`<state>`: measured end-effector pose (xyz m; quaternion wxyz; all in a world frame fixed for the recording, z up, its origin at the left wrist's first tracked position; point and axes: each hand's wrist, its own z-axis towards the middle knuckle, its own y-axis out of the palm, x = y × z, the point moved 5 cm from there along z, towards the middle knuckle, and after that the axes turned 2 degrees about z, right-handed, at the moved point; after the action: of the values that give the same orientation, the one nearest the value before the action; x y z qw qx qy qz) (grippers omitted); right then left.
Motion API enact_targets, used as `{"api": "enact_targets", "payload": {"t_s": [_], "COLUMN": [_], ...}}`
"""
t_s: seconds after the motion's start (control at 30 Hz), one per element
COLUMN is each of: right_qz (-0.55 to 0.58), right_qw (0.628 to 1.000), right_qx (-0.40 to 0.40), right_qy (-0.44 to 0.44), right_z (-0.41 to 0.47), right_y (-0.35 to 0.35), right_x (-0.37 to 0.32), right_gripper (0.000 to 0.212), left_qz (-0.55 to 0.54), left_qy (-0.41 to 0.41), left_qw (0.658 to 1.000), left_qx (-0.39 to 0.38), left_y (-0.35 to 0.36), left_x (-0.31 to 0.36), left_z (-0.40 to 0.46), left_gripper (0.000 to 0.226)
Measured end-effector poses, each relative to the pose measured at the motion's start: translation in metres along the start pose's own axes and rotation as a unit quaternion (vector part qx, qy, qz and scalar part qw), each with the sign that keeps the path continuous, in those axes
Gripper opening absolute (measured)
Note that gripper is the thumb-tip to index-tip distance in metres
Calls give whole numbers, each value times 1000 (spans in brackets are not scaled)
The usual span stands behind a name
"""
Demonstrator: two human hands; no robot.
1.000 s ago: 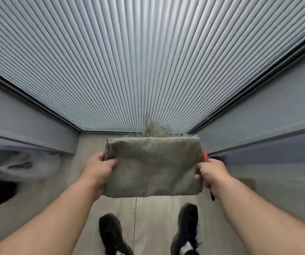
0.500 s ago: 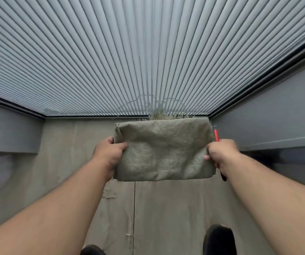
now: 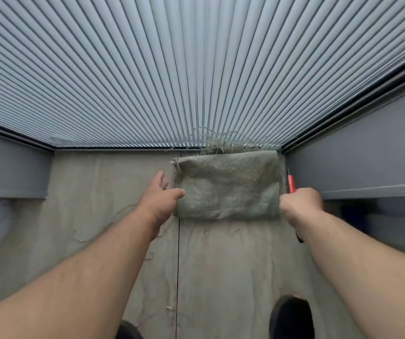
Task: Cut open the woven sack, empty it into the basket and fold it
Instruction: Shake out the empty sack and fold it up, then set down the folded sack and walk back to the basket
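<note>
The folded grey-green woven sack [image 3: 226, 189] sits low in front of the ribbed shutter, with frayed strands [image 3: 218, 148] sticking out along its top edge. My left hand [image 3: 158, 199] is just left of the sack with fingers spread; only the thumb tip meets the sack's left edge. At the sack's right edge, my right hand [image 3: 300, 204] is a closed fist around a red-handled cutter [image 3: 290, 184]. Whether that fist also pinches the sack is hidden. No basket is in view.
A ribbed metal shutter [image 3: 196, 69] fills the upper view and meets the concrete floor [image 3: 221, 265] behind the sack. Grey walls stand at left [image 3: 13, 172] and right [image 3: 355, 155]. A dark shoe [image 3: 290, 316] shows at the bottom.
The sack has moved forward and down toward the foot of the shutter. My left hand has let go of its left edge and opened. My right hand still grips the cutter.
</note>
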<state>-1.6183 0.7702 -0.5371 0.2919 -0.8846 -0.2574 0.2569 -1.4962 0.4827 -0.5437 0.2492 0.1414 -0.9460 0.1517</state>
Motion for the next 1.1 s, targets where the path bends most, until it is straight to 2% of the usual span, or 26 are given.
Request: {"api": "enact_targets", "payload": {"t_s": [0.1,0.17,0.27,0.37,0.5,0.67,0.77,0.9,1.0,1.1], "right_qz": [-39,-25,-40,-58,-142,-217,-215,-220,-218,-227], "right_qw": [996,991,979,965,932,871,839,771,724,679], "right_qx": [-85,-127,-195,-240,-285,-333,-352,-396,-433,-471], "right_qy": [-11,-22,-32,-85,-171,-287,-355,-446,-490,-515], "right_z": [-57,-103,-177,-263,-401,-577,-655,-746,-802,-854], "right_y": [-17,-36,-71,-109,-170,-227,-244,-255,-254,-249], "right_x": [12,0,-24,-57,-113,-175,-199,-217,-215,-195], "right_gripper": [13,6,15,16,21,18,18,20,20,36], "left_qz": [14,17,22,13,-3,-9,-64,-139,-193,-248], "left_qy": [-13,-19,-12,0,14,47,70,110,130,120], "left_qw": [1000,1000,1000,1000,1000,994,982,946,912,885], "left_qx": [3,8,10,18,19,96,165,272,336,376], "left_y": [-19,-36,-62,-97,-159,-246,-295,-347,-360,-355], "left_x": [6,16,44,80,116,137,145,140,117,83], "left_z": [-64,-110,-183,-276,-409,-577,-660,-751,-806,-852], "left_gripper": [84,82,77,72,67,63,61,55,53,50]}}
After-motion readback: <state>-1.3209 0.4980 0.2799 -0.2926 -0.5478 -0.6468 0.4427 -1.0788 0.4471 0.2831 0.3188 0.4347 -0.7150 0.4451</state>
